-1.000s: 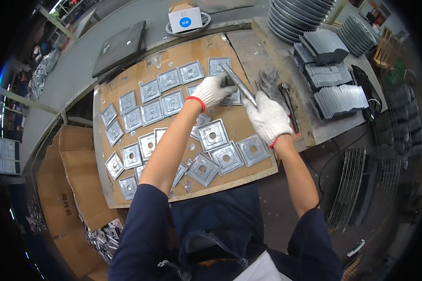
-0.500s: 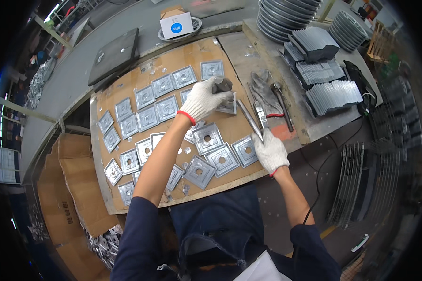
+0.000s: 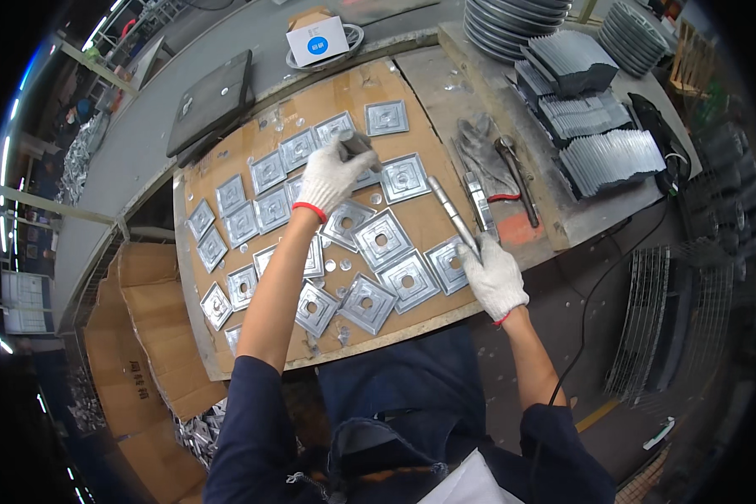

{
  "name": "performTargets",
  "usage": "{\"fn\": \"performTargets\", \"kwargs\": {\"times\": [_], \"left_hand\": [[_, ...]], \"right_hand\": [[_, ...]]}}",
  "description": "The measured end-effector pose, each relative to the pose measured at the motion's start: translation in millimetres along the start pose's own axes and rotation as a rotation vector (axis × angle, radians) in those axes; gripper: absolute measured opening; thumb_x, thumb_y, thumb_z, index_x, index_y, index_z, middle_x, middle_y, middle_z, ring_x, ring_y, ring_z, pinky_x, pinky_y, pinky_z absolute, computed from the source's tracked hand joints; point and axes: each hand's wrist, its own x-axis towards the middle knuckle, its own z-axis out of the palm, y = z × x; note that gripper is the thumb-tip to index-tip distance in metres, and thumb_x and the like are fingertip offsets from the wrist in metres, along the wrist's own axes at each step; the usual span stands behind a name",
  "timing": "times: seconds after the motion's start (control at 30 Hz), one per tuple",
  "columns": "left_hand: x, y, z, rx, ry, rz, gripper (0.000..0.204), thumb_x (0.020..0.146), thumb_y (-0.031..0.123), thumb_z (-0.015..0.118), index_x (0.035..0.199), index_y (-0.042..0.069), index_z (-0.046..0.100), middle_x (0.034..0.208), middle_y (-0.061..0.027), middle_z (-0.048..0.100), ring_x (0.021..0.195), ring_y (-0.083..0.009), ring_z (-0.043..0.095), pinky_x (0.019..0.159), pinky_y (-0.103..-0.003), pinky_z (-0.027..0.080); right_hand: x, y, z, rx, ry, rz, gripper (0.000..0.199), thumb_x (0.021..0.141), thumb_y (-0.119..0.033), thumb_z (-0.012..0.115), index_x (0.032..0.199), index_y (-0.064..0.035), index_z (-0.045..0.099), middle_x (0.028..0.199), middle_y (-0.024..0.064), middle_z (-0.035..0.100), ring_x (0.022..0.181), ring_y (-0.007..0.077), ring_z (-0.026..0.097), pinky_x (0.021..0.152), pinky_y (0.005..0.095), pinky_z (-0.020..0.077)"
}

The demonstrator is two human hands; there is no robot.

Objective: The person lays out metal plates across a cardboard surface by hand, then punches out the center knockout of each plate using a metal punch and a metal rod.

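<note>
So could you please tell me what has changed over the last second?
The right hand drew the metal rod back toward the body, off the plate by the left hand to the board's near right edge. The left hand kept gripping a small dark tool on the plates. Plates and spare gloves stayed put.

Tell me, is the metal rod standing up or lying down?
Lying down. The metal rod rests flat on the cardboard, its near end in the right hand.
</note>
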Motion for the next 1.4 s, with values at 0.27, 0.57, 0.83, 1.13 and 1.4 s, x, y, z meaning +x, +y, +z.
{"fn": "performTargets", "kwargs": {"times": [0.27, 0.57, 0.83, 1.13, 1.4], "left_hand": [[1.9, 6.5, 43.5, 0.171, -0.095, 0.008, 0.049, 0.092, 0.036, 0.078, 0.126, 0.001, 0.07, 0.108, -0.0194, 0.08, 0.099, -0.0327, 0.078, 0.089, -0.04, 0.06], [-1.8, 14.7, 53.0, 0.351, -0.052, -0.057, 0.042, 0.093, 0.035, 0.079, 0.123, 0.006, 0.075, 0.105, -0.0154, 0.081, 0.096, -0.0297, 0.079, 0.088, -0.038, 0.061], [5.3, -0.7, 57.5, 0.389, -0.062, -0.032, 0.042, 0.095, 0.037, 0.077, 0.121, 0.005, 0.074, 0.102, -0.0154, 0.081, 0.091, -0.0312, 0.078, 0.083, -0.04, 0.061], [2.0, 0.9, 49.5, 0.321, -0.126, -0.045, 0.05, 0.097, 0.042, 0.073, 0.122, -0.001, 0.072, 0.106, -0.0276, 0.077, 0.102, -0.043, 0.076, 0.09, -0.046, 0.06], [0.8, -0.5, 57.7, 0.267, -0.128, -0.014, 0.048, 0.097, 0.041, 0.073, 0.121, -0.001, 0.072, 0.106, -0.0278, 0.077, 0.102, -0.0436, 0.075, 0.09, -0.047, 0.06]], "right_hand": [[-3.8, -2.4, 1.9, -0.155, -0.103, 0.01, 0.052, 0.105, -0.056, 0.057, 0.116, -0.0057, 0.064, 0.104, 0.0303, 0.074, 0.104, 0.0537, 0.069, 0.089, 0.0623, 0.0529], [-4.3, 7.2, -2.2, -0.181, -0.126, 0.025, 0.054, 0.105, -0.058, 0.057, 0.116, -0.0053, 0.063, 0.103, 0.0322, 0.073, 0.103, 0.0548, 0.069, 0.088, 0.0624, 0.0529], [-1.3, 8.1, -3.6, -0.141, -0.128, -0.009, 0.057, 0.104, -0.061, 0.057, 0.115, -0.0056, 0.066, 0.101, 0.0304, 0.074, 0.102, 0.0527, 0.07, 0.089, 0.06, 0.0541], [12.6, -105.4, -44.6, 0.327, 0.491, -0.648, 0.029, 0.107, -0.029, 0.069, 0.11, -0.0011, 0.062, 0.08, 0.0198, 0.071, 0.067, 0.041, 0.071, 0.059, 0.0471, 0.0547], [49.5, -78.0, -0.8, -0.359, 0.11, -0.257, 0.05, 0.111, -0.052, 0.047, 0.11, -0.004, 0.059, 0.082, 0.0259, 0.074, 0.081, 0.0485, 0.075, 0.073, 0.0591, 0.0586]]}}
